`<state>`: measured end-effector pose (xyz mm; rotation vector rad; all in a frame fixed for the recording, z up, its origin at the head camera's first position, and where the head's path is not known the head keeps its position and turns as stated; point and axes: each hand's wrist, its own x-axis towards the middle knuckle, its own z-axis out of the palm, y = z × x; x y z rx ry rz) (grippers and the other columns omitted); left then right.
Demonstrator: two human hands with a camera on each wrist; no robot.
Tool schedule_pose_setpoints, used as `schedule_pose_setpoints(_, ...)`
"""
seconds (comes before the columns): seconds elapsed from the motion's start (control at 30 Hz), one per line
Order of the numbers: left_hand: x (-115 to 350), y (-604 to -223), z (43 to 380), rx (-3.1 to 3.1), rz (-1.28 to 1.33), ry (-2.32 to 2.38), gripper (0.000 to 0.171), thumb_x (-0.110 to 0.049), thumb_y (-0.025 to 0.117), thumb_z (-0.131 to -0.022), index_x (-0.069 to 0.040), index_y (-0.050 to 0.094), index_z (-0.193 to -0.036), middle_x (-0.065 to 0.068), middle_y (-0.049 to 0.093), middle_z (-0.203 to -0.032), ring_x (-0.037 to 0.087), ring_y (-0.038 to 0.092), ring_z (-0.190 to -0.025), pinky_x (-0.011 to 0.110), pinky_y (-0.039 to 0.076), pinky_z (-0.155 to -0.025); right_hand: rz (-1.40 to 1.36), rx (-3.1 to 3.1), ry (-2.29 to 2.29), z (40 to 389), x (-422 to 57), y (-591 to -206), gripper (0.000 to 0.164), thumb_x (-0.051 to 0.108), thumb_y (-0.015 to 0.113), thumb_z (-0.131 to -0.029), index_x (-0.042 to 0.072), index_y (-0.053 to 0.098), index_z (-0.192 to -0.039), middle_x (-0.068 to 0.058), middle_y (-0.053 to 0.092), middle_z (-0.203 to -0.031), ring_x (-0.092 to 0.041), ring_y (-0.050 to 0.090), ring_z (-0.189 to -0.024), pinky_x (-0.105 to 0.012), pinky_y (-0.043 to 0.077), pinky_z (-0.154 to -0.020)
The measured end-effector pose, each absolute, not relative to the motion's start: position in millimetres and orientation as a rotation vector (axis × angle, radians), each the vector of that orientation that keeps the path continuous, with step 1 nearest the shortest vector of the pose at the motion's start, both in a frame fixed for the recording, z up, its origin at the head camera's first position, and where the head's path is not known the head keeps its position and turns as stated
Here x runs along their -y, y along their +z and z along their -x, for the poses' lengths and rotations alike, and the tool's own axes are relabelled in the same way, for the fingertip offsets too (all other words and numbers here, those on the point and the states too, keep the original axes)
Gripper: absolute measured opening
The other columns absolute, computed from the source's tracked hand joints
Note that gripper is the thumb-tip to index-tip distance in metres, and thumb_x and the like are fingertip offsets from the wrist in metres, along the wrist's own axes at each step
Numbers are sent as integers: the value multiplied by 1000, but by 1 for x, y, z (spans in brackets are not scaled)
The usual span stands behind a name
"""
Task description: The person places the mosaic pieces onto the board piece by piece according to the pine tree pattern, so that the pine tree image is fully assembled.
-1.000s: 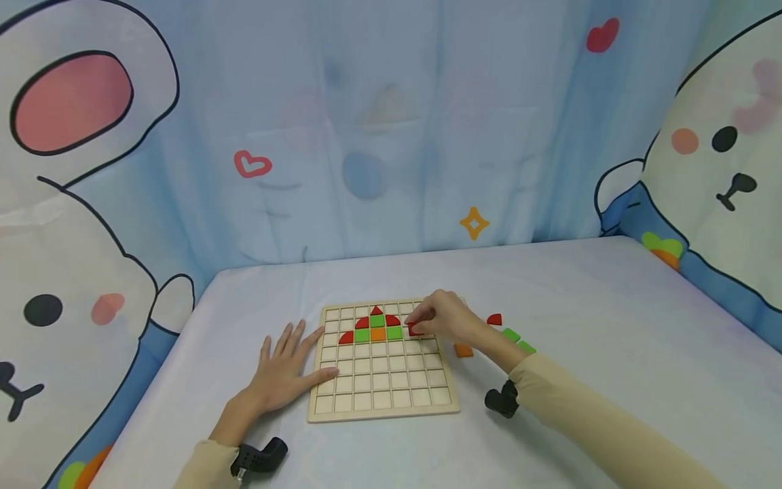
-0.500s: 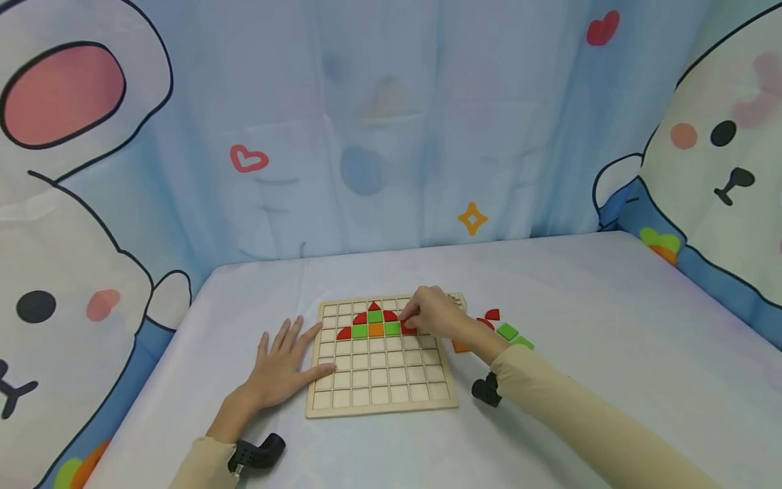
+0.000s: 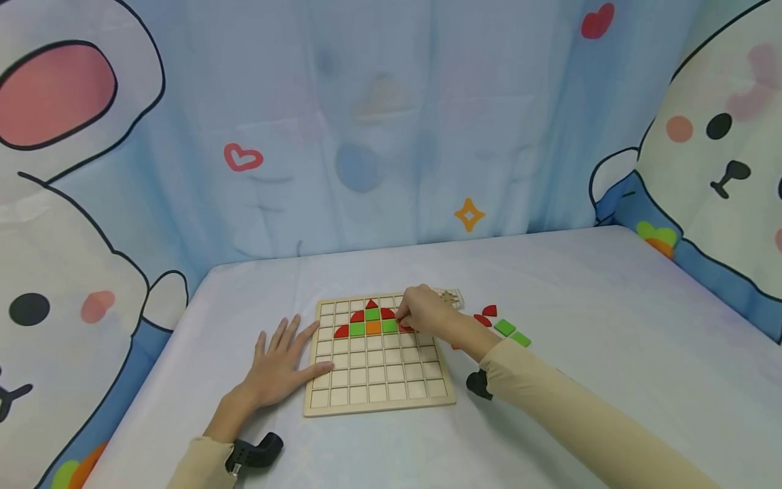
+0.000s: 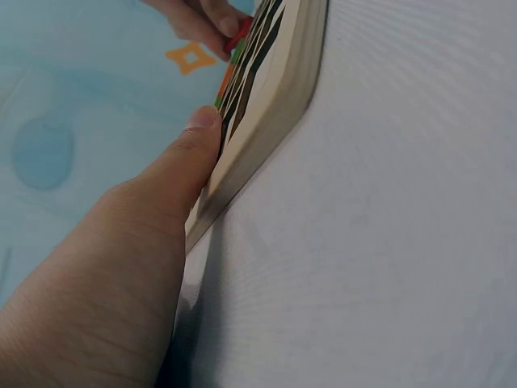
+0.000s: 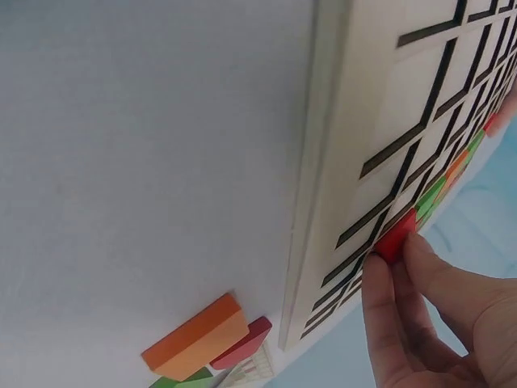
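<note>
A wooden grid board (image 3: 379, 375) lies on the white table, with red, green and orange tiles set in its upper rows. My right hand (image 3: 427, 314) pinches a red tile (image 5: 396, 236) between thumb and fingers, at the right end of the lower coloured row. In the head view that hand covers much of the tile. My left hand (image 3: 277, 370) lies spread at the board's left edge, its thumb over the rim, as the left wrist view also shows. An orange tile (image 3: 373, 328) sits between two green ones, and a red triangle (image 3: 371, 304) tops the pattern.
Right of the board lie loose red tiles (image 3: 490, 310) and green tiles (image 3: 504, 327). An orange tile (image 5: 198, 335) rests near the board's edge in the right wrist view. Behind the right hand is a small patterned card (image 3: 451, 297). A blue curtain (image 3: 391, 136) hangs behind the table.
My right hand has moved slightly left with the red tile, bringing it beside the green tile at the row's right end. The left hand has stayed on the board's edge.
</note>
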<state>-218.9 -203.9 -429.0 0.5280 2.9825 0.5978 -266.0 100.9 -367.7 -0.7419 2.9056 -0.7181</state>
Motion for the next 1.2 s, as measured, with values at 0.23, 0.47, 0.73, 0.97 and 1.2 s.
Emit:
schedule_pose_setpoints(0.23, 204, -429, 218, -2992, -539, 607, 92, -65, 60, -96, -15, 28, -167, 22, 12, -173, 45, 3, -160, 73, -6, -120, 766, -2914, -623, 266, -97, -366, 15, -11, 73, -91, -7, 81, -104, -18, 79, -102, -32, 75, -102, -35, 62, -84)
schedule_pose_setpoints(0.47, 206, -429, 217, -2990, -509, 604, 92, -66, 59, -96, -16, 28, -167, 21, 12, -173, 44, 2, -160, 73, -7, -120, 792, -2932, -529, 266, -90, -365, 14, -11, 74, -91, -6, 81, -102, -17, 79, -101, -31, 75, -102, -34, 62, -83)
schedule_pose_setpoints(0.73, 204, -430, 218, -3012, -551, 638, 91, -65, 61, -96, -15, 31, -166, 23, 15, -173, 46, 5, -159, 73, -5, -119, 839, -2942, -596, 265, -96, -369, 18, -13, 68, -94, -4, 82, -87, -14, 78, -88, -20, 71, -78, -28, 60, -70)
schedule_pose_setpoints(0.97, 203, -430, 218, -3021, -548, 659, 92, -65, 61, -95, -14, 32, -166, 24, 16, -172, 47, 6, -159, 73, -5, -119, 885, -2784, -814, 271, -125, -370, 16, 6, 70, -100, -1, 81, -109, -9, 78, -105, -18, 70, -91, -31, 59, -79)
schedule_pose_setpoints(1.2, 203, -429, 218, -3025, -550, 663, 92, -66, 61, -95, -13, 34, -165, 25, 18, -171, 48, 7, -158, 74, -4, -119, 898, -2645, -943, 269, -156, -369, 20, 9, 66, -103, 1, 78, -117, -7, 76, -116, -24, 71, -108, -37, 59, -94)
